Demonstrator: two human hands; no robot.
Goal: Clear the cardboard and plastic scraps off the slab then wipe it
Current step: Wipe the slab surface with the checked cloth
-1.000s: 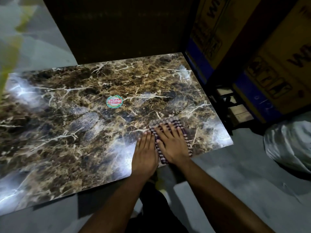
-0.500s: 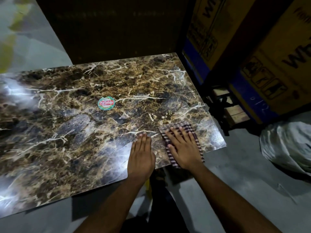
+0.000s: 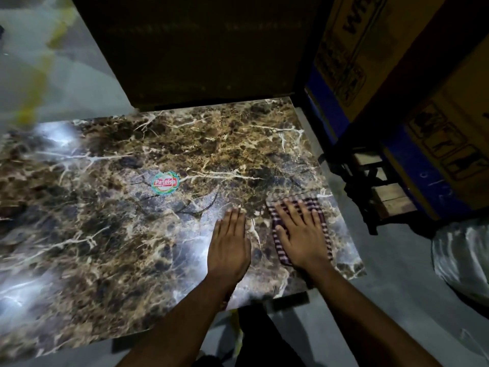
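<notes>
I am pressing my flat right hand on the striped purple-and-white cloth near the right edge of the glossy brown marble slab; unwiped surface is lying leftward, past my flat left hand.

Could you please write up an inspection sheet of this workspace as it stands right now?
Surface: marble slab, glossy with glare patches; round sticker near its middle.
Job's things: striped cloth lies flat near the slab's right end; cardboard or plastic scraps on the slab: nothing seen.
Clutter: nothing seen on the slab.
Hands: left hand flat on the bare slab; right hand flat, fingers spread, pressing the cloth.
Cables: nothing seen.
Surroundings: printed cardboard boxes at right, wooden pallet under them, plastic-wrapped bundle on the grey floor.
</notes>
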